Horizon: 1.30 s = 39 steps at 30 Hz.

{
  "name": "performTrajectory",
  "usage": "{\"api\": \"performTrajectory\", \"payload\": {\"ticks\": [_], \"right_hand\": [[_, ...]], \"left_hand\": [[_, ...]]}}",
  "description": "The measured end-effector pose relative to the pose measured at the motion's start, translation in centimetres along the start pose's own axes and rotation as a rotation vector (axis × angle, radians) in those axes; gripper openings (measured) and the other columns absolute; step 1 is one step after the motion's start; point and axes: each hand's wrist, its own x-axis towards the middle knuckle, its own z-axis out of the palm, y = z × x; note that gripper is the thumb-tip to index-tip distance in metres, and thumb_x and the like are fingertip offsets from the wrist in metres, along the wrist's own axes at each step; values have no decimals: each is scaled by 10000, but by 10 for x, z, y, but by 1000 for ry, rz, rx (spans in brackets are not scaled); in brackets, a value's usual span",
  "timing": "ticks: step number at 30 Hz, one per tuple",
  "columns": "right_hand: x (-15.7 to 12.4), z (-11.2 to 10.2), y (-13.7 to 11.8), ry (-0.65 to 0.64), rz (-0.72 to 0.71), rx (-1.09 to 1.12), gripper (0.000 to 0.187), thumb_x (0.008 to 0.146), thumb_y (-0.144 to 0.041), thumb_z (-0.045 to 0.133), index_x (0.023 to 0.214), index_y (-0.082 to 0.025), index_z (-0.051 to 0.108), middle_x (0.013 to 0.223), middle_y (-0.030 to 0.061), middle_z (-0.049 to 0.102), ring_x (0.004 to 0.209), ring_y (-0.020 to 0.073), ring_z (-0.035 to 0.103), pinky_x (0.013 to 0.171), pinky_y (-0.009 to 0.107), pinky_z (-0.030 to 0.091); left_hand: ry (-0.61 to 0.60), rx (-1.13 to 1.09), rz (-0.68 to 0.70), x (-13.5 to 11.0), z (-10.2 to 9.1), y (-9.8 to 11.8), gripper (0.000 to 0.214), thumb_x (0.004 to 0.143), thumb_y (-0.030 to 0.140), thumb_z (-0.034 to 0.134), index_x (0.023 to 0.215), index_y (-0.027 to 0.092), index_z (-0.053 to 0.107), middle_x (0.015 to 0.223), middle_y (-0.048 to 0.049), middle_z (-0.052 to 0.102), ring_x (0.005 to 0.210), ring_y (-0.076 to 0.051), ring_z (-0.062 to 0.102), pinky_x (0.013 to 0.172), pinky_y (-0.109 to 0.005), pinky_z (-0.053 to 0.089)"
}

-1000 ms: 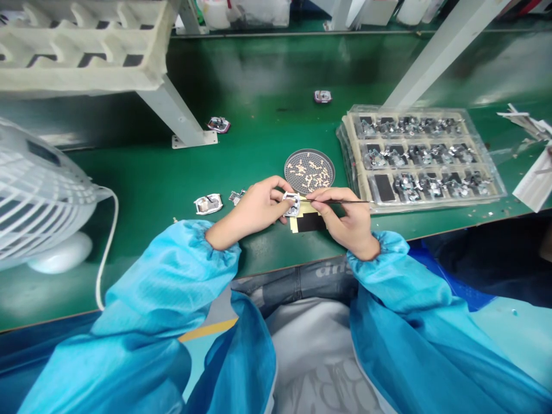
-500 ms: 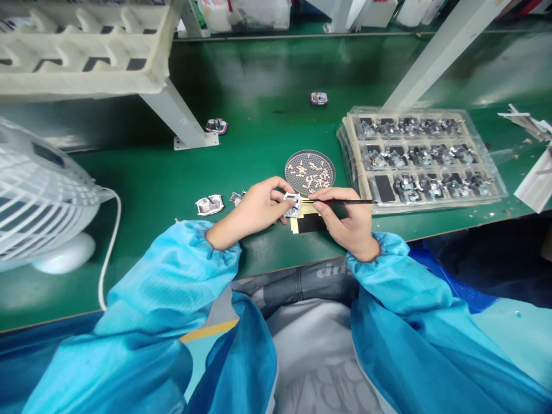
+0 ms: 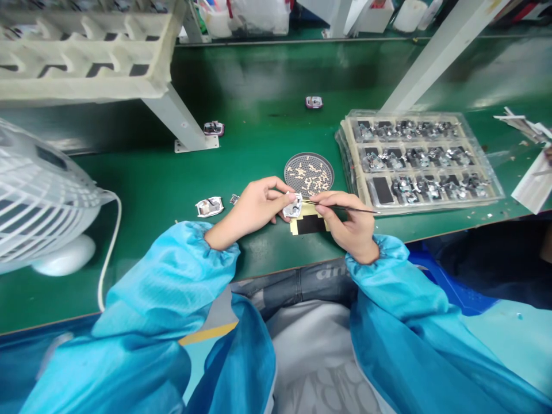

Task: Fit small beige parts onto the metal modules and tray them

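- Head view: I see the left hand (image 3: pixel 254 206) pinching a white casing (image 3: pixel 293 208) just beside the black-and-yellow pad (image 3: pixel 311 224).
- The right hand's (image 3: pixel 352 227) fingers pinch a thin dark tool (image 3: pixel 345 207), its tip at the casing.

White is shown by the small rounded-square plastic housing (image 3: pixel 292 208) and near-black by the thin slender tool (image 3: pixel 351 209), while the yellow paper sheet (image 3: pixel 295 227) is overlaid with a flat black rectangle (image 3: pixel 311 224). The round grey dish (image 3: pixel 331 172) is patterned with close-set perforations and strewn with pale peach slivers (image 3: pixel 313 184). Glossy green is carried by the flat tabletop (image 3: pixel 259 256), turquoise by the gathered fabric sleeves (image 3: pixel 168 282), and white slatted patterning by the rounded plastic fan (image 3: pixel 47 198).
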Motion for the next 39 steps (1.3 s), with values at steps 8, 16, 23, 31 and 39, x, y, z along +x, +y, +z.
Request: {"api": "performTrajectory", "payload": {"ticks": [8, 16, 23, 31, 39], "right_hand": [[0, 1, 0, -54, -9, -77, 106, 971, -217, 691, 1043, -288, 720, 1104, 45, 793, 1054, 244, 751, 964, 474, 617], [-2, 0, -1, 41, 32, -10, 187, 936, -224, 749, 1103, -287, 694, 1036, 49, 776, 999, 245, 755, 925, 453, 626], [-3, 0, 0, 14, 29, 31, 170, 941, -239, 747, 1095, -279, 687, 1035, 51, 782, 996, 242, 760, 908, 448, 640], [-2, -1, 0, -79, 40, 77, 165, 933, -206, 757, 1081, -258, 708, 1095, 58, 793, 1057, 229, 757, 984, 447, 620], [1, -3, 1, -73, 388, 498, 198, 897, -290, 814, 923, -213, 633, 1011, 55, 810, 845, 166, 767, 808, 333, 636]], "left_hand": [[50, 8, 18, -2, 2, 0, 402, 868, 515, 785, 1000, 148, 686, 741, -82, 759, 575, -173, 703, 394, -183, 427], [120, 8, 55, -2, -2, -2, 366, 858, 485, 798, 995, 153, 729, 740, -67, 753, 543, -143, 647, 389, -188, 401], [170, -17, 89, -1, -2, 2, 367, 826, 480, 835, 934, 143, 738, 789, -78, 765, 585, -133, 659, 450, -194, 437], [174, -25, 95, -2, -1, 3, 375, 811, 482, 850, 912, 140, 735, 691, -50, 731, 449, -87, 537, 392, -181, 366], [57, -69, 103, -1, -6, 5, 426, 792, 497, 874, 984, 127, 784, 653, -40, 687, 438, -66, 472, 385, -168, 323]]}}
